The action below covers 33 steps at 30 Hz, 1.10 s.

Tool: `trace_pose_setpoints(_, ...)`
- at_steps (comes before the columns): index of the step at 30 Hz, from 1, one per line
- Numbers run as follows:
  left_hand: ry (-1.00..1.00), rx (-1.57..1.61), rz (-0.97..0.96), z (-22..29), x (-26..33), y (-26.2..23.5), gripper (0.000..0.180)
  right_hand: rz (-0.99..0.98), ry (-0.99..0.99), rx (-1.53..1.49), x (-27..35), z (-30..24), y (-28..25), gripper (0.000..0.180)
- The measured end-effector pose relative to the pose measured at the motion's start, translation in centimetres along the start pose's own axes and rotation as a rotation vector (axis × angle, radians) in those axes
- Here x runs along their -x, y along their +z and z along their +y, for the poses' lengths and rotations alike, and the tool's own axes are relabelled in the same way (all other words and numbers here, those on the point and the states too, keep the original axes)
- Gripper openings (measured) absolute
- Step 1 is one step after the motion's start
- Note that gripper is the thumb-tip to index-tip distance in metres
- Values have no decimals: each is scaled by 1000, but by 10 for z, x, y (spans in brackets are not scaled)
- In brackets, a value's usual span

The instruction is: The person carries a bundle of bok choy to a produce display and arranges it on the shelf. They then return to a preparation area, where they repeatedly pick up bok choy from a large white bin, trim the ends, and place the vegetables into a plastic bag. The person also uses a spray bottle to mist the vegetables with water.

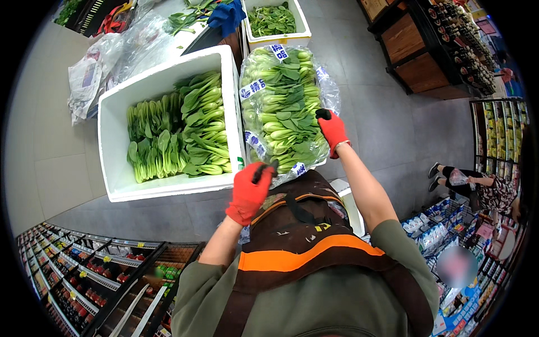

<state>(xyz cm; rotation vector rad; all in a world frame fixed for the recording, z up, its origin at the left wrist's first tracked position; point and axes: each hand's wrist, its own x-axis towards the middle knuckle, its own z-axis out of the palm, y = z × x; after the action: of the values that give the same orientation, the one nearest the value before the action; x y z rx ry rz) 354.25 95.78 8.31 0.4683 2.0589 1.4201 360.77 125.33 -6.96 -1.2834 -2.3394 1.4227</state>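
My left hand [249,194], in a red glove with black fingertips, is closed at the near left edge of a clear printed plastic bag [252,88]. My right hand [333,132], gloved alike, is closed on the bag's right edge. Through the bag show tightly packed green bok choy [289,115], in rows with pale stems. Left of it stands a white foam box [168,194] with more bok choy [205,123] stacked inside; part of its floor is hidden by the leaves. The fingertips of my left hand are slightly blurred.
Beyond the bag stands another white foam box [281,40] of leafy greens. Crumpled clear plastic [129,53] and a blue cloth [227,16] lie at the far left. A dark wooden display [418,53] is at the far right, shelves [84,281] at near left, and a person [477,185] at right.
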Motion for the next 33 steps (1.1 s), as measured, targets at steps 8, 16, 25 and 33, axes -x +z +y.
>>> trace_pose_setpoints(8,-10,-93,-71,-15,-14,78,22,-118,-130,279,-67,3,40,47)
trace_pose_setpoints(16,-203,-81,402,-25,-52,141,23,-247,-46,-183,-95,52,33,35)
trace_pose_setpoints(25,-183,-240,627,-35,-76,151,26,-1013,63,-471,-166,-59,-47,34)
trace_pose_setpoints(33,-237,-168,562,-27,-65,167,32,-854,-146,-818,-342,-264,107,33)
